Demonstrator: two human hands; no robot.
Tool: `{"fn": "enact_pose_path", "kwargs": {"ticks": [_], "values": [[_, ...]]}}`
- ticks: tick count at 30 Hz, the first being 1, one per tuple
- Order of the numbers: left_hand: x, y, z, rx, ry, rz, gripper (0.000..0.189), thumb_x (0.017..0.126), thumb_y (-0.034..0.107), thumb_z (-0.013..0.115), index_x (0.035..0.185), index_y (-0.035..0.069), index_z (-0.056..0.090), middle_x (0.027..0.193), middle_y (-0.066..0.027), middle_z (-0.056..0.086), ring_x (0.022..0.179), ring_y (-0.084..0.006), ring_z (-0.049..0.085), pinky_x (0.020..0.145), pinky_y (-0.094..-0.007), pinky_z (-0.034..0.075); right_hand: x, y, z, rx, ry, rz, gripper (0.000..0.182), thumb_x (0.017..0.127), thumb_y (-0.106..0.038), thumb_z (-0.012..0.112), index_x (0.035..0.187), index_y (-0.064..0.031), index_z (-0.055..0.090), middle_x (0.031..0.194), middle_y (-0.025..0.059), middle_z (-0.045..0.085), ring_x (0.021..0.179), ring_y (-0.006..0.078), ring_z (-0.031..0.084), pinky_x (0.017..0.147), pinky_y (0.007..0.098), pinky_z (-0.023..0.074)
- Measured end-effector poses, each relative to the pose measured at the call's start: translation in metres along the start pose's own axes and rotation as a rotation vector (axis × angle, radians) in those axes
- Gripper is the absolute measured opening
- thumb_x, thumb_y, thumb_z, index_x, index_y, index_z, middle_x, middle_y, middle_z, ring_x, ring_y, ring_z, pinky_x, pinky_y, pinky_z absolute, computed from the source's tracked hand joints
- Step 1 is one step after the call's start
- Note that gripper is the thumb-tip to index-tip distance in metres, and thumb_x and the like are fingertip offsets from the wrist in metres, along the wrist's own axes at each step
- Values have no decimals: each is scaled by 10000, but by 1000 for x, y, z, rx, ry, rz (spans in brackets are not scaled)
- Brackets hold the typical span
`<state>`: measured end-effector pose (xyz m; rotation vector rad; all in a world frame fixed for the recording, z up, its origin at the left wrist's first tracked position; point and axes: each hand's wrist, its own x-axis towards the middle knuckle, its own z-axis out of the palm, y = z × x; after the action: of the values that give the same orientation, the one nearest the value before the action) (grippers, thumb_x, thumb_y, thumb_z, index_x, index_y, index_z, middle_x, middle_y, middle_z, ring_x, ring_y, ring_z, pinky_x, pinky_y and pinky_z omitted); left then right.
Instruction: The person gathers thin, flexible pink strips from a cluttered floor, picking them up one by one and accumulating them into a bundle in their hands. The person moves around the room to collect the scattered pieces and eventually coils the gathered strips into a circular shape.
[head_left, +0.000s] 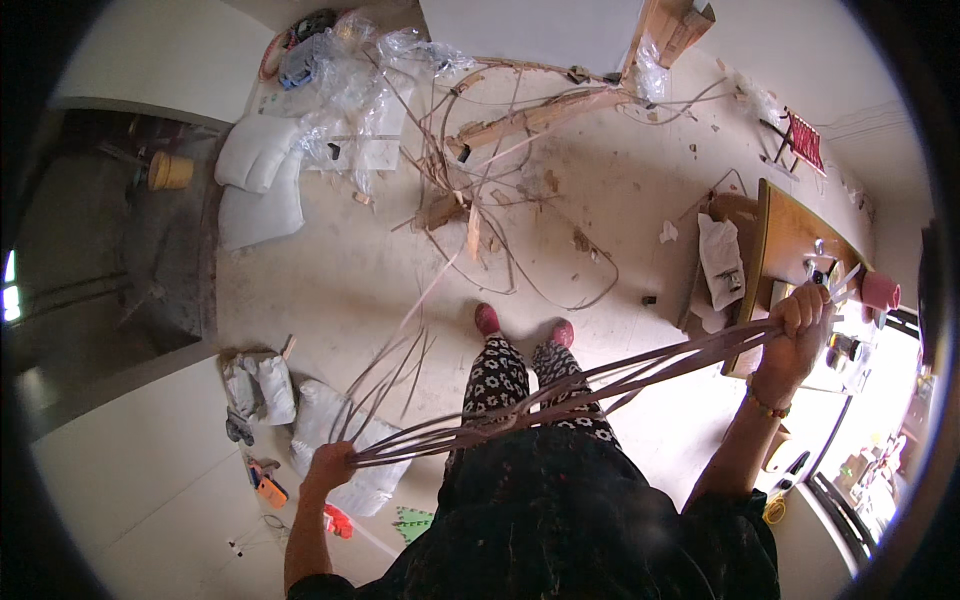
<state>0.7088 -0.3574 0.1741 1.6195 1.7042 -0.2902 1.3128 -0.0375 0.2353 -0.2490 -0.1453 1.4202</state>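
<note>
A bundle of long, thin brown strips (555, 401), their material unclear, stretches across in front of my body. My left hand (330, 466) is closed around its lower left end, and loose strips fan upward from there. My right hand (802, 315) grips the bundle at the upper right, near a wooden table, with pale strip ends sticking out past the fist. More loose strips (517, 277) lie curled and tangled on the floor beyond my feet, among scraps of brown material. A pale pink strip (431, 285) runs from the bundle's left side toward the floor pile.
Clear plastic wrap (352, 82) and white sacks (259, 161) lie at the upper left. More filled sacks (300, 420) rest at the lower left. A wooden table (787, 240) stands right, a red folding stool (804, 142) behind it. Torn cardboard (540, 116) lies ahead.
</note>
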Motion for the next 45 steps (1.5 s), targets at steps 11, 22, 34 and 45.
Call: {"fn": "enact_pose_path", "kwargs": {"ticks": [11,22,34,45], "values": [[-122,-194,-37,85,38,-592,63,718,93,615,724,39,584,662,-170,594,645,-348,589,582,-426,459,-76,-40,-110,-197,359,-228,383,969,-291,307,639,-97,320,554,-13,257,461,97,204,414,247,201],[-161,-367,-85,419,484,-692,83,750,100,589,757,23,561,664,-190,563,671,-372,573,590,-438,449,-159,192,-105,-255,673,-122,396,934,-395,392,633,-140,352,515,-54,244,442,86,194,394,240,189],[16,-381,-116,780,-17,-947,647,791,281,558,1347,66,307,1471,-164,105,1356,-355,79,962,-644,228,-208,459,-65,-43,982,691,394,873,-490,477,661,-162,419,472,-44,208,398,108,188,403,274,171],[347,-105,-51,297,99,272,368,694,134,658,1034,22,577,1216,-160,501,1140,-323,454,930,-497,354,-185,514,-133,59,1043,693,396,921,-476,352,723,-136,398,505,-28,207,407,113,181,402,281,184]]}}
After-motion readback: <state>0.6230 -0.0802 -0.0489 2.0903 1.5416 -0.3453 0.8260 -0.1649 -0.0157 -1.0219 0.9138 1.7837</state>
